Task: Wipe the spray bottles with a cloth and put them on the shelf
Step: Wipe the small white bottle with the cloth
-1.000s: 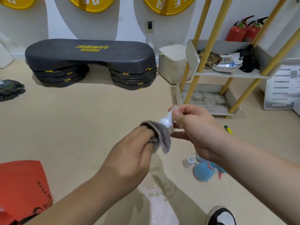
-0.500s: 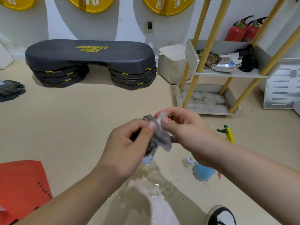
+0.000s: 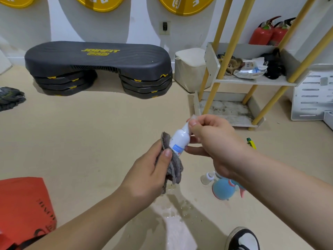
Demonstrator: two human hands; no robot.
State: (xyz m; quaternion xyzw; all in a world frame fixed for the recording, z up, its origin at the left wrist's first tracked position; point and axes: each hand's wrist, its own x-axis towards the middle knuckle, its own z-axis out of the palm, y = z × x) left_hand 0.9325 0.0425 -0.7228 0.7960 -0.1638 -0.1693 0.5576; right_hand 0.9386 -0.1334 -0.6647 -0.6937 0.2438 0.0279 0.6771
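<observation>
White bottle (image 3: pixel 180 139) in right hand (image 3: pixel 212 147)

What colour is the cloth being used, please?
Grey; the cloth shows best in the head view.

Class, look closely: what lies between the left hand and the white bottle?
A grey cloth, gripped by the left hand and pressed against the bottle's lower end; the head view shows it.

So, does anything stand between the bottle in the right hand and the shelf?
Nothing visible does. Open floor lies between the bottle in the right hand and the shelf; only its own yellow posts cross its front.
</observation>
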